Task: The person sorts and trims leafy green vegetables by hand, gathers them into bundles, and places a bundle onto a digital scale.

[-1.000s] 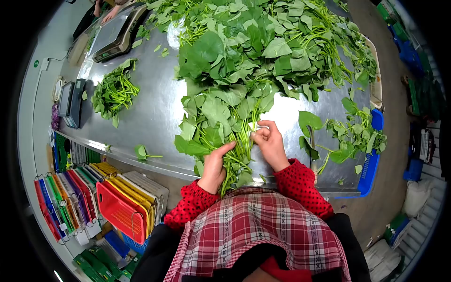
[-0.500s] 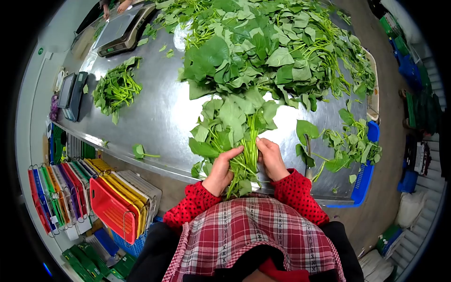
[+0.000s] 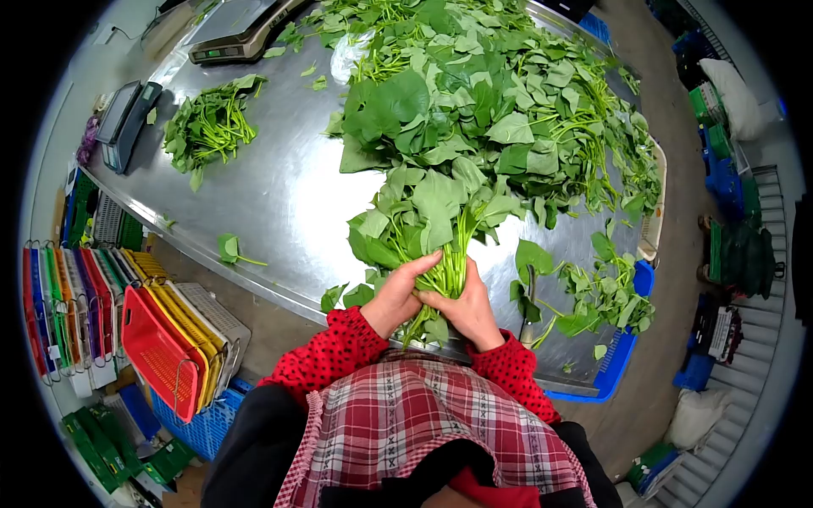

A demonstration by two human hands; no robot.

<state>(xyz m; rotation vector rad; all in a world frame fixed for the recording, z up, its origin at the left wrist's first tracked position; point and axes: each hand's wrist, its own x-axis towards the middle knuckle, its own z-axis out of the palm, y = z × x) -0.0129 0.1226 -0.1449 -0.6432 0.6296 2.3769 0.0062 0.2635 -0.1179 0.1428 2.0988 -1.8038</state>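
Both hands are wrapped round one bunch of leafy greens (image 3: 436, 212) near the table's front edge, its leaves pointing away and its stems between the palms. My left hand (image 3: 396, 296) grips the bunch from the left, thumb over the stems. From the right, my right hand (image 3: 466, 306) closes round the same stems, its fingers meeting the left hand's. Just beyond lies a large heap of greens (image 3: 508, 93). A smaller bunch (image 3: 212, 127) rests at the table's left, and loose sprigs (image 3: 601, 296) lie to the right.
The metal table (image 3: 296, 203) carries a large scale (image 3: 241, 34) and a smaller one (image 3: 127, 127). A knife-like tool (image 3: 529, 305) lies right of my hands. Red basket (image 3: 161, 351) and other baskets stand lower left; a blue crate (image 3: 622, 364) is at the right edge.
My right hand has gone from pinching at the stems to wrapping round them, against my left hand. The view has shifted, and the other person's hands at the top left are out of sight.
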